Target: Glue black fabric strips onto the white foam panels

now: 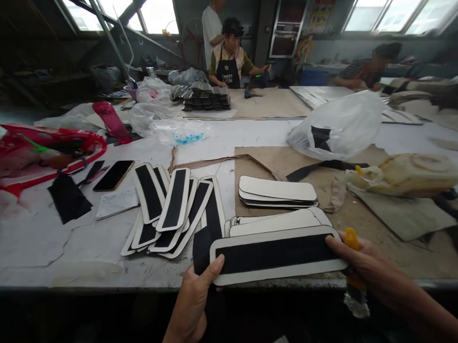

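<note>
Panel (278, 256), slightly aslant, lengthwise from left hand (195, 296) to right hand (374, 262).

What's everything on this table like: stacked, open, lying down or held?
Left hand: gripping the held panel's end
Right hand: gripping its other end
Held panel: black strip facing up
Yellow-handled tool: in the right hand, end smeared whitish
White panels: stacked
Black-striped panels: piled, overlapping
Phone: flat, screen dark
Red bag: open
Yellowish container: on its side
</note>
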Tool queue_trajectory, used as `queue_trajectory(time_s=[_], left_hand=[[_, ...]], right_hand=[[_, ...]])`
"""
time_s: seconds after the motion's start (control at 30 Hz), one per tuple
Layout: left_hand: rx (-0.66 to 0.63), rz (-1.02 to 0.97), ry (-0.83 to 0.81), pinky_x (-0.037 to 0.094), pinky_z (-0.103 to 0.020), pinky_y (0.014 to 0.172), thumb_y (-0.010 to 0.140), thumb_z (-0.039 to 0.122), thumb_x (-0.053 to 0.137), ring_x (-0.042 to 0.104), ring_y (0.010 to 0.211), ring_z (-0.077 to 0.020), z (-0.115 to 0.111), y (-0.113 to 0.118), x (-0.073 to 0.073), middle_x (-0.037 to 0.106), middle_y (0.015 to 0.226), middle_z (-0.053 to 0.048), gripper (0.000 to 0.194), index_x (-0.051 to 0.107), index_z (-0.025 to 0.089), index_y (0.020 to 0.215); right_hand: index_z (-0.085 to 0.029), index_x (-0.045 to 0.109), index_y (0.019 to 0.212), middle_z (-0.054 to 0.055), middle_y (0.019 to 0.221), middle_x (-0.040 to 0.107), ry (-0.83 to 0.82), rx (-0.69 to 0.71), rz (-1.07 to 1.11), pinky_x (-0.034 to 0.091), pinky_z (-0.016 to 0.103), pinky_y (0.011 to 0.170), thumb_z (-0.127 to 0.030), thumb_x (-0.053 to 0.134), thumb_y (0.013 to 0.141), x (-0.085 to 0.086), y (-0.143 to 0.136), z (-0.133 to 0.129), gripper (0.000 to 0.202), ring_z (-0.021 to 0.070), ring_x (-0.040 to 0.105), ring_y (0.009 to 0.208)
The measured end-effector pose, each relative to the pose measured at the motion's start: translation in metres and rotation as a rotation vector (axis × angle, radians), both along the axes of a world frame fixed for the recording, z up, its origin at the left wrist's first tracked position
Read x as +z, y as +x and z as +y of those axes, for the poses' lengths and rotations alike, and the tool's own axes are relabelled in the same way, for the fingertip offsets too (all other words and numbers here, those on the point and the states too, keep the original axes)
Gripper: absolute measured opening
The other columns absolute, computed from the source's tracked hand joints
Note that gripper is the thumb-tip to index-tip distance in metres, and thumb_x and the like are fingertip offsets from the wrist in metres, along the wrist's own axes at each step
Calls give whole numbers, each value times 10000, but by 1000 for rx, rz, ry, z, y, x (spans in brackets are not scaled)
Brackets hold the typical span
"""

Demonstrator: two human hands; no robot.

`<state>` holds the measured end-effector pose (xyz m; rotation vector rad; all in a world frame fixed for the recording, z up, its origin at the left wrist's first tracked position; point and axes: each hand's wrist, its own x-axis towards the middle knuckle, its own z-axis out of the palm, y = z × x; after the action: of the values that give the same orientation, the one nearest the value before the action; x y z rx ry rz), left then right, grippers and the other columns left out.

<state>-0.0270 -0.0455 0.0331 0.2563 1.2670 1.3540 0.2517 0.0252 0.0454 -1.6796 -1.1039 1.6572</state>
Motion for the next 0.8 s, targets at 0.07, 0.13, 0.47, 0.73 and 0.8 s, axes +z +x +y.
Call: queue_trajectory(time_s=[0.07, 0.13, 0.47, 0.73, 0.8], left_hand=[[31, -36, -75, 499, -408, 873, 659, 262, 719, 647, 935, -278, 1, 2, -1, 716, 952, -78, 510, 596, 164, 1144], [64, -47, -163, 509, -413, 857, 647, 263, 721, 656, 909, -280, 3, 4, -2, 720, 916, -75, 494, 610, 178, 1120], [-31, 86, -244, 491, -252, 446, 577, 347, 784, 549, 431, -154, 12, 8, -18, 602, 489, 5, 423, 626, 99, 881], [52, 126, -201, 491, -333, 870, 691, 308, 706, 644, 928, -238, 16, 18, -16, 714, 917, -58, 446, 593, 163, 1097], [35, 118, -136, 449, -336, 936, 721, 311, 683, 614, 1013, -237, 14, 21, -14, 694, 1026, -72, 457, 575, 166, 1141]], right_hand=[[-186, 533, 682, -32, 576, 524, 38, -10, 74, 341, 199, 438, -543, 637, 704, 1, -1, 2, 374, 97, 451, 492], [-181, 469, 644, -72, 490, 406, 49, -44, 139, 223, 177, 376, -569, 628, 706, -3, 0, 4, 424, 47, 301, 406], [-178, 416, 637, -91, 478, 351, 76, -60, 246, 173, 161, 373, -616, 619, 688, -8, 8, 12, 486, 19, 237, 392], [-161, 537, 743, -63, 557, 464, 77, 9, -10, 299, 175, 394, -520, 695, 660, -10, 17, 15, 401, 46, 372, 435], [-160, 580, 736, -24, 600, 545, 80, 13, -100, 379, 205, 441, -543, 692, 642, -12, 19, 14, 409, 89, 467, 493]])
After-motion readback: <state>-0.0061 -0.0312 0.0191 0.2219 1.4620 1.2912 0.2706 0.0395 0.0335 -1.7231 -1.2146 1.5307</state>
